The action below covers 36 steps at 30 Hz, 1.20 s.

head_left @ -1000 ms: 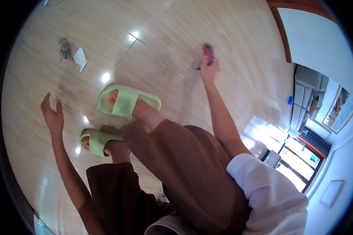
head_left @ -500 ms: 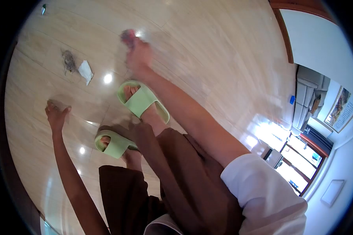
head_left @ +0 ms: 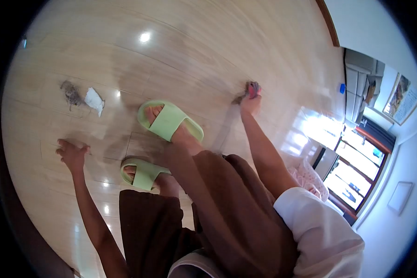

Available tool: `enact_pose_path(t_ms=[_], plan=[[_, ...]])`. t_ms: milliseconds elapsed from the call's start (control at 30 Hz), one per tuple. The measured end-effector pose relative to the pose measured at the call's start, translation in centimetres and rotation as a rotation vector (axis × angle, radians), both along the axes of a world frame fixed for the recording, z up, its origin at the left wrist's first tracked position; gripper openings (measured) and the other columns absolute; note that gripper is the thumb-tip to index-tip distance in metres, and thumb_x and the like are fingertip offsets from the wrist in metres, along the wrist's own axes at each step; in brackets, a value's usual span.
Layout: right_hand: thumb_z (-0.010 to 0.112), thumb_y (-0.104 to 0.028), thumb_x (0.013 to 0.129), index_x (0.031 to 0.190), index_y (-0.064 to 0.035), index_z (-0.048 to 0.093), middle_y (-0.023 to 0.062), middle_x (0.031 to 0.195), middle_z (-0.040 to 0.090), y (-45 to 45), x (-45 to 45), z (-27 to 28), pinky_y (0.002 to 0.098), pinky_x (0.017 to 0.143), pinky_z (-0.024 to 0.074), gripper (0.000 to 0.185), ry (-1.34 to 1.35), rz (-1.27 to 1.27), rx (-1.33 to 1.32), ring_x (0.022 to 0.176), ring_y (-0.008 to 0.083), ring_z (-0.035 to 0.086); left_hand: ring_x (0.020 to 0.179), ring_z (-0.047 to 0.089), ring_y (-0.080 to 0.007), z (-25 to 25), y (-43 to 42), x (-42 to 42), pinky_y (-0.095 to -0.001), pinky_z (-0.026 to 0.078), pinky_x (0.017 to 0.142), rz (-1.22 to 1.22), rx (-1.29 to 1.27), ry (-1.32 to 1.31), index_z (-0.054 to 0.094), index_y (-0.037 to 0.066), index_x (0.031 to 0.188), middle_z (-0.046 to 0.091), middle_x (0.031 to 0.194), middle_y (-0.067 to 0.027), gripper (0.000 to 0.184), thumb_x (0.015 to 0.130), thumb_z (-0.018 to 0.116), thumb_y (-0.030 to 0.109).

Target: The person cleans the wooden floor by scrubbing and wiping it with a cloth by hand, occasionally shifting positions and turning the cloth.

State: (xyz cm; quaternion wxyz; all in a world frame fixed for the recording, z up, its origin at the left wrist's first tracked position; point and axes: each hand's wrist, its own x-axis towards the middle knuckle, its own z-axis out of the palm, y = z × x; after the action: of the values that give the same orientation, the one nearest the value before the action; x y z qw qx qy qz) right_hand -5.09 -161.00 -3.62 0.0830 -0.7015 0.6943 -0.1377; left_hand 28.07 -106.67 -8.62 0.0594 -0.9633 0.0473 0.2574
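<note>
My right hand (head_left: 251,105), at the end of an outstretched arm, is closed on a small red and dark object (head_left: 253,89) just over the tiled floor. A dark shadow or smudge shows beside it. My left hand (head_left: 73,155) hangs over the floor at the left with its fingers apart and nothing in them. Above it in the view, a clump of grey fluff (head_left: 71,94) lies next to a crumpled white piece of paper (head_left: 94,101).
My feet, in green slippers (head_left: 168,121), stand on the glossy floor (head_left: 185,41). A grey sofa (head_left: 356,78), a small blue object (head_left: 342,88) and a framed picture (head_left: 403,98) are at the right. Beyond my right arm is a bright window (head_left: 356,167).
My right hand has swung from near the middle top back to the right with the red and dark object. My left hand has shifted slightly down and right. The view has also moved.
</note>
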Motion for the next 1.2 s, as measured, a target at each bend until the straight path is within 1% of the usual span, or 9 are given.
enact_pose_path(t_ms=[167,367,467,600,667,767,833,867,1200], plan=[[0.05,-0.011,0.087,0.11,-0.0032,0.059,0.0195,0.101,0.064,7.0,12.2,-1.9,0.0501,0.083,0.0465,0.026,-0.115,0.097,0.096,0.098,0.0408,0.06,0.135,0.031,-0.0532,0.5,0.2,0.4,-0.0582,0.042,0.101,0.008,-0.072,0.008,0.019,-0.009,0.147,0.039,0.145,-0.0286,0.121,0.059,0.087,0.036],[0.064,-0.012,0.083,0.103,-0.0027,0.058,0.0209,0.096,0.065,16.9,25.5,-2.9,0.0509,0.082,0.049,0.023,-0.338,0.736,0.278,0.094,0.0406,0.061,0.121,0.049,-0.05,-0.4,1.3,0.7,-0.0504,0.05,0.094,0.038,-0.128,-0.067,0.023,0.001,0.149,0.041,0.136,-0.0376,0.12,0.054,0.088,0.036],[0.064,-0.014,0.086,0.1,-0.0016,0.058,0.022,0.094,0.066,17.6,25.8,-0.1,0.0511,0.077,0.0504,0.02,-0.485,0.649,0.394,0.088,0.0409,0.064,0.119,0.052,-0.0493,-2.1,2.3,1.6,-0.048,0.051,0.094,-0.003,-0.138,-0.071,0.026,0.003,0.149,0.041,0.137,-0.0381,0.118,0.056,0.088,0.039],[0.06,-0.011,0.088,0.102,-0.0006,0.058,0.0215,0.091,0.066,13.9,18.7,1.9,0.0496,0.072,0.0515,0.018,-0.656,0.426,0.315,0.079,0.0385,0.066,0.123,0.052,-0.0439,-1.5,2.6,1.3,-0.0452,0.05,0.096,0.128,-0.468,0.052,0.028,0.001,0.149,0.039,0.142,-0.0335,0.102,0.071,0.085,0.033],[0.059,-0.012,0.088,0.102,-0.0002,0.058,0.0193,0.085,0.065,12.0,12.7,2.6,0.0456,0.069,0.0521,0.019,-0.829,0.283,0.194,0.072,0.0358,0.065,0.126,0.05,-0.0398,-3.8,6.3,2.3,-0.0422,0.048,0.1,0.492,-1.095,0.272,0.032,-0.001,0.148,0.041,0.145,-0.0288,0.086,0.081,0.08,0.025],[0.061,-0.014,0.087,0.106,-0.0008,0.059,0.0183,0.092,0.064,10.5,0.2,1.2,0.0433,0.075,0.0511,0.023,-0.603,0.132,-0.028,0.083,0.0316,0.064,0.127,0.05,-0.0321,0.5,7.6,1.3,-0.0392,0.044,0.104,0.056,-0.697,-0.032,0.04,-0.005,0.143,0.045,0.145,-0.021,0.067,0.09,0.073,0.017],[0.058,-0.012,0.089,0.118,-0.003,0.058,0.0201,0.099,0.068,11.4,-8.7,4.4,0.0441,0.078,0.0528,0.031,-0.513,0.022,0.106,0.092,0.0378,0.066,0.127,0.051,-0.0295,3.6,8.1,0.0,-0.0379,0.042,0.106,0.03,-0.787,-0.059,0.045,-0.005,0.14,0.048,0.143,-0.018,0.063,0.089,0.073,0.018],[0.06,-0.016,0.089,0.12,-0.004,0.058,0.0183,0.1,0.068,13.4,-12.8,5.9,0.0421,0.079,0.0528,0.033,-0.778,-0.054,0.055,0.091,0.0338,0.067,0.127,0.051,-0.0282,4.9,8.2,-0.3,-0.0372,0.041,0.106,0.015,-0.832,-0.074,0.047,-0.005,0.139,0.05,0.143,-0.0165,0.061,0.089,0.073,0.019],[0.063,-0.017,0.088,0.126,-0.0046,0.059,0.0181,0.115,0.067,27.9,-41.2,-1.5,0.0438,0.091,0.0493,0.04,-0.149,-0.811,0.062,0.106,0.0359,0.064,0.122,0.052,-0.0176,12.5,6.8,-1.7,-0.0347,0.042,0.101,0.165,-1.031,0.051,0.052,0.005,0.139,0.053,0.139,-0.008,0.049,0.095,0.067,0.02]])
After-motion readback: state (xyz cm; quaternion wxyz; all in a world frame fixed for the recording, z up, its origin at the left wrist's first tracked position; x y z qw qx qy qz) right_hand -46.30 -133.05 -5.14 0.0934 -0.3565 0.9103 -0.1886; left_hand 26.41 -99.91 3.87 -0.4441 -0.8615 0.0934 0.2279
